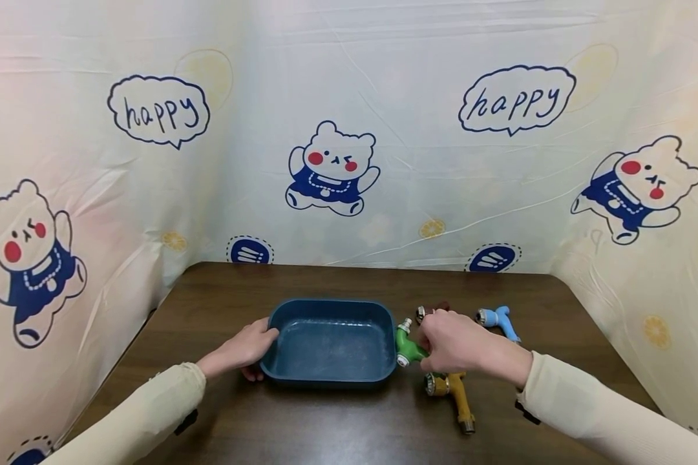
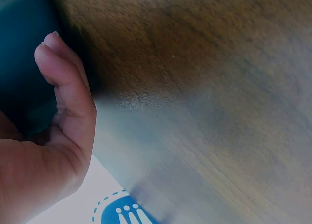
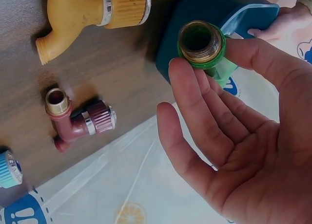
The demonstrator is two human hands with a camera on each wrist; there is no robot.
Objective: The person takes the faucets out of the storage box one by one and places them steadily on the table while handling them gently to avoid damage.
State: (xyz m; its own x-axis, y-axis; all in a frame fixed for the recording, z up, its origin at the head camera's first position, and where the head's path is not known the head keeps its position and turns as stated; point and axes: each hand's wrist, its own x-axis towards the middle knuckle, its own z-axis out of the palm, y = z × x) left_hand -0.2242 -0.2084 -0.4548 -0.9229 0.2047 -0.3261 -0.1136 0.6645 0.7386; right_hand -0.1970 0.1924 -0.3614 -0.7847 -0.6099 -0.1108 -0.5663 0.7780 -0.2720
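In the head view a dark blue rectangular basin [image 1: 331, 374] stands on the table. My left hand [image 1: 247, 349] grips its left end, thumb over the rim and fingers along the outside. Just off the basin's right end, my right hand [image 1: 456, 339] pinches a green faucet [image 1: 406, 345] between thumb and fingers. In the right wrist view the threaded brass inlet of the green faucet [image 3: 202, 44] faces the camera. Around this hand lie a yellow faucet [image 1: 456, 394], a light blue faucet [image 1: 500, 320] and a dark red faucet [image 3: 73, 124], the last partly hidden in the head view.
The brown wooden table [image 1: 302, 426] carries everything. Behind it and at both sides hangs a pale curtain [image 1: 407, 194] printed with bears and the word happy. The yellow faucet lies nearest the front, below the right hand.
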